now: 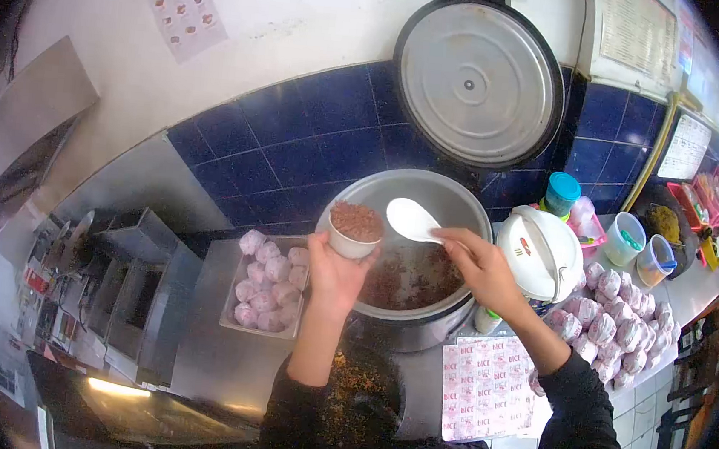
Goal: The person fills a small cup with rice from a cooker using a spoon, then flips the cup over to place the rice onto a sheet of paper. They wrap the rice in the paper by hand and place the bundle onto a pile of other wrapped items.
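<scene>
My left hand (338, 270) is wrapped round a small white bowl (352, 243) heaped with reddish-brown rice (356, 220). A white rice paddle (411, 220) is gripped by its handle in my right hand (479, 269), its wide end just right of the bowl. Both hands are above a large round cooker pot (407, 318), whose inside shows brown rice remains (397, 283) at the bottom. The pot's round lid (479, 81) stands raised behind it. Printed wrapping paper (486, 389) lies right of the pot's front.
A metal tray (228, 311) of wrapped bundles (262, 280) is at left. To the right stand a white lidded container (536, 253), a pile of wrapped bundles (616, 324) and plastic tubs (623, 239). A dark pan (362, 391) with brown bits sits in front.
</scene>
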The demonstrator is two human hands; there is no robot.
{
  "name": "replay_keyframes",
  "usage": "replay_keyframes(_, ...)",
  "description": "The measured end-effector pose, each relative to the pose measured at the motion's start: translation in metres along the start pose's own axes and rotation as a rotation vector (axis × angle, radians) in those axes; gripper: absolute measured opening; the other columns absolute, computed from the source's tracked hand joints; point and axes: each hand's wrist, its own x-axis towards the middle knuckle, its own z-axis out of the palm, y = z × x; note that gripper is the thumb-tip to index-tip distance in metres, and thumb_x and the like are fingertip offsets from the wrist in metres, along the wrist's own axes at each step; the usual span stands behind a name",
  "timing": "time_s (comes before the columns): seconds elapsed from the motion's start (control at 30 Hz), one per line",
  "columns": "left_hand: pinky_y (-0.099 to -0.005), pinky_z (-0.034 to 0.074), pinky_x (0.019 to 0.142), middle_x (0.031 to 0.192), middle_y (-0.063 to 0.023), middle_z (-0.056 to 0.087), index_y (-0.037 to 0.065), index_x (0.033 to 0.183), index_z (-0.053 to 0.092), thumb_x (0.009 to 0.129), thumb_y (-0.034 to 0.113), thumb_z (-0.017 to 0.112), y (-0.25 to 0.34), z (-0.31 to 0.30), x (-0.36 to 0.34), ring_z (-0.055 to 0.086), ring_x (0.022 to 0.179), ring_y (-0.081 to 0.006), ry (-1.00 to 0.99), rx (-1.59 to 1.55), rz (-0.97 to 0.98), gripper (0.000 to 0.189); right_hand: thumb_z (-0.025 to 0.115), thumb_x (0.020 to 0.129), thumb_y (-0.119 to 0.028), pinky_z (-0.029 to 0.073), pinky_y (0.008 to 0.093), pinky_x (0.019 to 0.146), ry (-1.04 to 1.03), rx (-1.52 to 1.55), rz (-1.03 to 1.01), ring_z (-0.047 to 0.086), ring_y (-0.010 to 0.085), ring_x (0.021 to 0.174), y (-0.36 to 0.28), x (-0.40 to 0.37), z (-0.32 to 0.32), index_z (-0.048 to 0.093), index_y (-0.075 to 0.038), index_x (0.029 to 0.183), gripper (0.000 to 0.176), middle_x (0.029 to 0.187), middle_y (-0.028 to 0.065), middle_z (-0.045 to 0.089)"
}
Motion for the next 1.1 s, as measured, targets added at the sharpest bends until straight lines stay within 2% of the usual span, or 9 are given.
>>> replay_keyframes(0.1,-0.0492,0.048,0.1,0.142,-0.0127,0.056,0.013,0.14,0.051,0.096,0.042,0.042,-0.003,0.014,-0.007,0.055,0.126,-0.031,-0.042,-0.023,0.004,0.054,0.057,0.103,-0.024,0.054,0.0418,0.085,-0.124,-0.038,-0.097,0.071,0.0367,0.097,-0.009,-0.007,0.004,0.07,-0.014,0.124,0.027,0.107,0.0162,0.073)
replay_keyframes(0.13,-0.0474,0.048,0.096,0.142,-0.0133,0.057,0.013,0.141,0.051,0.095,0.044,0.043,-0.002,0.016,-0.007,0.057,0.122,-0.0312,-0.032,-0.009,0.001,0.057,0.057,0.103,-0.024,0.055,0.0422,0.086,-0.206,-0.086,0.045,0.071,0.036,0.099,-0.015,-0.009,0.001,0.071,-0.014,0.123,0.026,0.11,0.015,0.073)
replay_keyframes(0.3,-0.0459,0.05,0.091,0.139,-0.0157,0.059,0.011,0.142,0.051,0.093,0.044,0.043,-0.001,-0.013,-0.002,0.059,0.117,-0.0331,-0.025,-0.06,-0.08,0.06,0.057,0.103,-0.025,0.054,0.0403,0.09,-0.139,-0.176,-0.011,0.071,0.0343,0.103,0.017,-0.003,-0.012,0.072,-0.013,0.121,0.026,0.113,0.0129,0.074)
replay_keyframes(0.5,-0.0485,0.051,0.092,0.144,-0.017,0.055,0.009,0.142,0.049,0.094,0.045,0.041,-0.001,0.014,-0.015,0.058,0.121,-0.0347,-0.106,-0.002,-0.168,0.061,0.054,0.105,-0.02,0.05,0.0335,0.096,-0.071,0.12,-0.079,0.067,0.0214,0.109,0.005,0.03,-0.011,0.07,-0.005,0.124,0.029,0.117,0.012,0.073)
replay_keyframes(0.57,-0.0566,0.042,0.109,0.148,-0.017,0.051,0.008,0.147,0.047,0.093,0.043,0.038,-0.002,0.011,-0.014,0.051,0.135,-0.0338,-0.163,0.023,-0.274,0.065,0.055,0.104,-0.022,0.051,0.0349,0.095,-0.058,0.07,-0.116,0.07,0.0257,0.108,0.009,0.039,-0.006,0.07,-0.007,0.123,0.029,0.115,0.0133,0.073)
replay_keyframes(0.67,-0.053,0.049,0.097,0.145,-0.0197,0.053,0.008,0.146,0.046,0.092,0.045,0.04,0.0,0.002,-0.012,0.055,0.128,-0.0361,-0.157,0.057,-0.275,0.065,0.057,0.102,-0.031,0.055,0.045,0.084,-0.115,-0.296,-0.086,0.07,0.0377,0.096,0.008,0.044,-0.003,0.073,-0.017,0.116,0.026,0.102,0.0149,0.074)
replay_keyframes(0.77,-0.0524,0.051,0.095,0.144,-0.019,0.053,0.008,0.145,0.047,0.093,0.044,0.039,0.002,0.005,-0.017,0.055,0.128,-0.0356,-0.1,0.07,-0.231,0.064,0.057,0.101,-0.033,0.055,0.0472,0.082,-0.088,-0.516,0.023,0.071,0.0378,0.093,0.01,0.046,-0.008,0.073,-0.019,0.114,0.025,0.101,0.014,0.075)
replay_keyframes(0.93,-0.0537,0.051,0.097,0.142,-0.0174,0.056,0.008,0.145,0.048,0.094,0.043,0.04,0.005,0.004,-0.013,0.057,0.126,-0.0342,-0.122,0.182,-0.232,0.062,0.058,0.1,-0.033,0.055,0.0472,0.084,0.038,-0.251,-0.191,0.071,0.0366,0.093,0.005,0.055,-0.004,0.074,-0.02,0.115,0.025,0.102,0.0124,0.075)
replay_keyframes(1.1,-0.0555,0.049,0.1,0.141,-0.0175,0.058,0.006,0.144,0.049,0.094,0.043,0.04,0.003,0.009,-0.013,0.058,0.127,-0.0326,-0.058,0.27,-0.267,0.062,0.057,0.101,-0.034,0.055,0.0483,0.085,-0.177,-0.33,-0.162,0.071,0.0367,0.095,0.01,0.054,0.005,0.074,-0.021,0.116,0.026,0.104,0.0121,0.075)
